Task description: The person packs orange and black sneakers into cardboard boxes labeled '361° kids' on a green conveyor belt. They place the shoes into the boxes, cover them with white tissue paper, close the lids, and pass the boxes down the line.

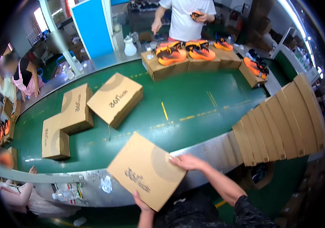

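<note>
A closed brown cardboard shoebox [137, 163] with dark print on its lid is held tilted in front of me, over the near metal edge of the conveyor. My left hand [142, 203] grips its near lower edge, thumb on the lid and the other fingers hidden beneath. At its right corner, my right hand [186, 162] holds on with the thumb on top; the fingers underneath are mostly out of sight. On the green belt [177, 102] beyond lie three more closed shoeboxes: one turned at an angle [115, 97], another behind [75, 106] and a third at the left [54, 138].
A tall row of stacked shoeboxes [280, 121] stands at my right. Across the belt, orange-and-black shoes [172, 55] rest on boxes before a person in a white shirt [189, 19]. A plastic bottle [65, 195] and crumpled clear plastic [106, 184] lie at the near left.
</note>
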A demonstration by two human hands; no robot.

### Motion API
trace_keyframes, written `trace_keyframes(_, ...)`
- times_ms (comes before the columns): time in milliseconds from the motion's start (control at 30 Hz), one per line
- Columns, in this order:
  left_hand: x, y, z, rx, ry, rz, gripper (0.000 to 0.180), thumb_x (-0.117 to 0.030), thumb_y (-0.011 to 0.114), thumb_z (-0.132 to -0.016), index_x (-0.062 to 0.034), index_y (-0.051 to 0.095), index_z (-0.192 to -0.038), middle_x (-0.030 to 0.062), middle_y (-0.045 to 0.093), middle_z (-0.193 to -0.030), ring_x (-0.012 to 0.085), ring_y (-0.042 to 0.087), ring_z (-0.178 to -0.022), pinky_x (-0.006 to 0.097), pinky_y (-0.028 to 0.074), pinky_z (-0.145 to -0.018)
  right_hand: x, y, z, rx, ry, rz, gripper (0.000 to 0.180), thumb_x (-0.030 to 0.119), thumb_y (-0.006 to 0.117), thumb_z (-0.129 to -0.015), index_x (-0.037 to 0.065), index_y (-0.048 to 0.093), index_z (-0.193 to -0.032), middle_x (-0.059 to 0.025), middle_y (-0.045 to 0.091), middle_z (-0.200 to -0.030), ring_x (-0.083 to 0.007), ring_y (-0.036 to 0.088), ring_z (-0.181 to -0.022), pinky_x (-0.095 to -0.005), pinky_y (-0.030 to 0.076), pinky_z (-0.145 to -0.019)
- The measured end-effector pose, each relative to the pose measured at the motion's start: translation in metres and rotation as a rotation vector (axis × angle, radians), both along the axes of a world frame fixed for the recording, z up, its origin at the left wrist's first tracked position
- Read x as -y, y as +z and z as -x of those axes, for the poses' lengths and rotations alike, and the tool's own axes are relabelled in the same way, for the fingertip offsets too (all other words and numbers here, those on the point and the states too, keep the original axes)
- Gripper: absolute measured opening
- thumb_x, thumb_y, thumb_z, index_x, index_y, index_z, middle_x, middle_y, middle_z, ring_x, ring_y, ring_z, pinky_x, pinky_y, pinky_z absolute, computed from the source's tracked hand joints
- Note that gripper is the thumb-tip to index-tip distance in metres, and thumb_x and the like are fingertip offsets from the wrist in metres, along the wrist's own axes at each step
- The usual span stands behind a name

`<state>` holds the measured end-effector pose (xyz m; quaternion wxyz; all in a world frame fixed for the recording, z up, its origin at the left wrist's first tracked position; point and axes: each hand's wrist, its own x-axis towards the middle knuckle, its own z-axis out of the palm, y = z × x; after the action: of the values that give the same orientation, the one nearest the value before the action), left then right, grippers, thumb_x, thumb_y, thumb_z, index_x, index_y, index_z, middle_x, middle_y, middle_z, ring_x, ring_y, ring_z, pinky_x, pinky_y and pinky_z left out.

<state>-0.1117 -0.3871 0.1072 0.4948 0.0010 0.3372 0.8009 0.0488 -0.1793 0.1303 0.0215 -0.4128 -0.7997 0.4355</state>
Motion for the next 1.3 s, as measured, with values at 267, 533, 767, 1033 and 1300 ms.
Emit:
trace_keyframes(267,-0.072,0.106,0.105,0.143,-0.495,0.192,0.061,-0.049,0.042,-0.092,-0.0058,0.048,-0.134,0.0153,0.060,-0.122,0.0306,0.061,-0.106,0.044,0.052,-0.088,-0.035,0.212,0.009,0.000,-0.101,0.027,0.063,0.061,0.042,-0.094,0.008,0.065,-0.117,-0.0194,0.067,-0.084,-0.0311,0.066,-0.079,-0.0388,0.052,-0.075)
trace_keyframes(533,-0.110,0.130,0.115,-0.110,-0.452,-0.027,0.064,-0.048,0.040,-0.091,-0.0051,0.042,-0.138,0.0167,0.052,-0.131,0.0296,0.055,-0.113,0.045,0.047,-0.094,0.085,0.189,-0.041,-0.544,-0.423,-0.732,0.076,0.044,0.066,-0.086,-0.007,0.040,-0.135,-0.0306,0.044,-0.136,-0.0439,0.045,-0.126,-0.0471,0.039,-0.106)
trace_keyframes(767,-0.196,0.267,-0.053,-0.897,-0.123,-0.396,0.066,-0.040,0.058,-0.086,-0.0028,0.042,-0.138,0.0149,0.051,-0.131,0.0266,0.052,-0.117,0.040,0.045,-0.097,0.088,0.270,-0.178,-0.691,-0.675,-1.352,0.075,0.029,0.078,-0.075,-0.001,0.044,-0.135,-0.0240,0.051,-0.130,-0.0363,0.055,-0.118,-0.0439,0.045,-0.100)
trace_keyframes(1033,-0.246,0.387,-0.291,-1.353,0.180,-0.991,0.063,-0.033,0.067,-0.086,-0.0010,0.045,-0.135,0.0140,0.053,-0.124,0.0258,0.051,-0.117,0.040,0.042,-0.098,0.061,0.394,-0.417,-0.928,-0.821,-1.407,0.049,0.031,0.062,-0.093,0.001,0.048,-0.130,-0.0070,0.060,-0.111,-0.0154,0.056,-0.103,-0.0322,0.043,-0.093)
trace_keyframes(1300,-0.312,0.321,-0.198,-0.929,0.186,-0.562,0.057,-0.029,0.063,-0.088,0.0004,0.044,-0.133,0.0161,0.049,-0.131,0.0278,0.050,-0.117,0.042,0.048,-0.095,0.063,0.342,-0.385,-0.925,-0.627,-1.422,0.070,0.038,0.068,-0.085,0.002,0.040,-0.138,-0.0164,0.053,-0.130,-0.0303,0.048,-0.124,-0.0402,0.034,-0.105)
